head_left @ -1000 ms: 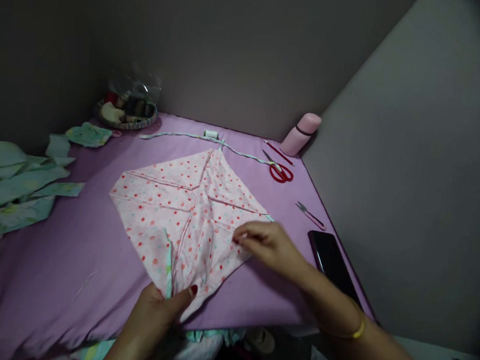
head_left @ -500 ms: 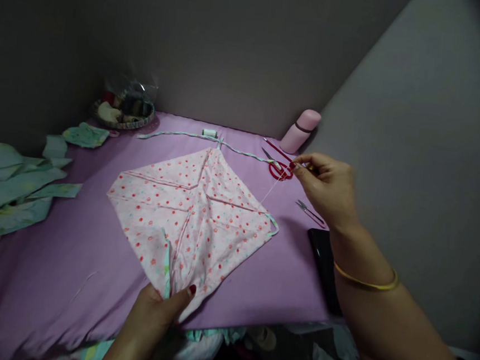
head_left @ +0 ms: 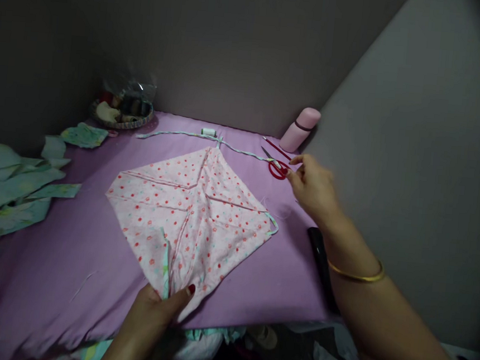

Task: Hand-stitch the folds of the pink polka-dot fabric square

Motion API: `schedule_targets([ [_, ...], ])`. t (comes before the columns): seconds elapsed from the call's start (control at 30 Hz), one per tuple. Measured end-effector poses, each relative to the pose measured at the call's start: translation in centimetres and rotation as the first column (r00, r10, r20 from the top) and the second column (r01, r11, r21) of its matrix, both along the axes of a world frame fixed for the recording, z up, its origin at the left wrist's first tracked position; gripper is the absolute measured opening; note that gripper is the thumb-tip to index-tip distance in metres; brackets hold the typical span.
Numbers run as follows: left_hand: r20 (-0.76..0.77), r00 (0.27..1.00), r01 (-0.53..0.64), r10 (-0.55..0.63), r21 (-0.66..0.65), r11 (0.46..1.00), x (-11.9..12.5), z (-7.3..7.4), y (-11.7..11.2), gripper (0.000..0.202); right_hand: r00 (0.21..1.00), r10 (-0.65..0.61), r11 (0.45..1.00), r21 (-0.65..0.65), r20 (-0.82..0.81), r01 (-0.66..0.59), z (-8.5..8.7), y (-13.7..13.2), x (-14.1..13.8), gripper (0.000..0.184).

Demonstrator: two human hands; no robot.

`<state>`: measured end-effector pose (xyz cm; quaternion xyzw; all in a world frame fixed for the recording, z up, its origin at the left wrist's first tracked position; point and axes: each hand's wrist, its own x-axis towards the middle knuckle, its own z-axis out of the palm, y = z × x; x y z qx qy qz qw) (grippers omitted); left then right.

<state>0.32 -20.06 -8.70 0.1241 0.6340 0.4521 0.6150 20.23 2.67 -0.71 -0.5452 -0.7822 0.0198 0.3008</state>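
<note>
Pink fabric point(head_left: 228, 224) with red dots and folded seams lies spread in a diamond shape on the purple cloth. My left hand point(head_left: 157, 307) pinches its near corner, thumb on top, beside a green edge strip. At the right corner is a small green loop point(head_left: 275, 225), and a loose white thread point(head_left: 277, 210) curls near it. My right hand point(head_left: 313, 186) is over the red-handled scissors point(head_left: 278, 170), thumb and forefinger apart at the handles; whether they touch cannot be made out. Small snips are mostly hidden behind this hand.
A pink bottle point(head_left: 301, 130) and a red pencil-like stick point(head_left: 276, 148) are at the back right. A twisted cord point(head_left: 172, 134) and thread spool point(head_left: 209, 132) lie behind the fabric. Green scraps point(head_left: 17, 183) and a basket of spools point(head_left: 140, 122) are left; a black object point(head_left: 321, 260) lies right.
My right hand has moved left and slightly down towards the scissors, its fingers parting. The thread, taut before, now lies slack. My left hand keeps its hold on the fabric.
</note>
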Motion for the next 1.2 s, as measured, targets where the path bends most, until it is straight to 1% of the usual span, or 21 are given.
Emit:
schedule_targets([
  [0.03,0.012,1.0,0.011,-0.011,-0.006,1.0,-0.1,-0.1,-0.1,0.045,0.999,0.055,0.998,-0.045,-0.003,-0.055,-0.5,-0.7,-0.5,0.009],
  [0.07,0.021,1.0,0.022,-0.022,-0.005,1.0,-0.3,-0.2,-0.2,0.044,0.989,0.142,0.985,-0.1,-0.028,-0.144,-1.1,-1.7,-1.0,0.01],
  [0.1,0.023,0.999,0.031,-0.031,0.006,1.0,-0.5,-0.3,-0.4,0.043,0.966,0.248,0.953,-0.158,-0.076,-0.257,-1.6,-2.9,-1.6,0.011],
  [0.13,0.016,0.999,0.036,-0.037,0.023,0.999,-0.6,-0.4,-0.5,0.043,0.926,0.352,0.9,-0.223,-0.136,-0.374,-2.2,-4.3,-2.2,0.012],
  [0.17,0.001,0.999,0.04,-0.04,0.037,0.999,-0.8,-0.5,-0.5,0.042,0.876,0.438,0.828,-0.29,-0.201,-0.48,-2.7,-5.7,-2.7,0.013],
  [0.23,-0.031,0.999,0.041,-0.04,0.045,0.998,-0.9,-0.5,-0.6,0.041,0.78,0.545,0.661,-0.413,-0.309,-0.626,-3.6,-8.4,-3.7,0.016],
  [0.27,-0.042,0.998,0.04,-0.039,0.045,0.998,-1.0,-0.5,-0.6,0.041,0.744,0.58,0.587,-0.464,-0.331,-0.663,-4.0,-9.5,-4.0,0.016],
  [0.3,-0.052,0.998,0.04,-0.038,0.043,0.998,-1.0,-0.5,-0.6,0.04,0.72,0.611,0.528,-0.507,-0.33,-0.681,-4.3,-10.5,-4.2,0.017],
  [0.33,-0.061,0.997,0.042,-0.039,0.042,0.998,-1.0,-0.5,-0.6,0.04,0.703,0.642,0.489,-0.543,-0.306,-0.683,-4.6,-11.3,-4.3,0.017],
  [0.37,-0.066,0.997,0.047,-0.044,0.049,0.998,-1.1,-0.5,-0.6,0.039,0.698,0.664,0.475,-0.57,-0.267,-0.67,-4.9,-11.9,-4.4,0.017],
  [0.43,-0.059,0.995,0.084,-0.081,0.063,0.994,-1.2,-0.6,-0.6,0.039,0.693,0.697,0.476,-0.604,-0.183,-0.639,-5.4,-12.7,-4.4,0.019],
  [0.5,-0.041,0.993,0.113,-0.11,0.072,0.991,-1.3,-0.7,-0.7,0.04,0.674,0.728,0.477,-0.611,-0.128,-0.632,-5.9,-13.1,-4.3,0.02],
  [0.6,-0.042,0.996,0.08,-0.077,0.073,0.994,-1.2,-0.8,-0.8,0.041,0.651,0.755,0.477,-0.614,-0.08,-0.629,-6.6,-13.4,-4.3,0.021],
  [0.7,-0.028,0.998,0.05,-0.048,0.07,0.996,-1.1,-0.7,-0.8,0.043,0.667,0.743,0.492,-0.63,-0.055,-0.6,-7.2,-13.6,-4.4,0.018],
  [0.83,-0.002,0.999,0.053,-0.053,0.071,0.996,-1.0,-0.5,-0.7,0.042,0.653,0.755,0.495,-0.599,-0.062,-0.629,-7.3,-13.7,-4.4,0.017],
  [1.0,-0.029,0.998,0.049,-0.047,0.065,0.997,-1.0,-0.7,-0.7,0.041,0.629,0.776,0.502,-0.562,-0.043,-0.657,-7.2,-13.7,-4.5,0.018],
  [1.1,-0.048,0.997,0.065,-0.063,0.052,0.996,-1.1,-0.8,-0.7,0.039,0.63,0.775,0.498,-0.567,-0.048,-0.656,-7.0,-13.7,-4.5,0.018],
  [1.2,-0.043,0.997,0.073,-0.07,0.067,0.995,-1.1,-0.8,-0.7,0.04,0.636,0.77,0.492,-0.586,-0.051,-0.644,-6.8,-13.8,-4.6,0.018],
])
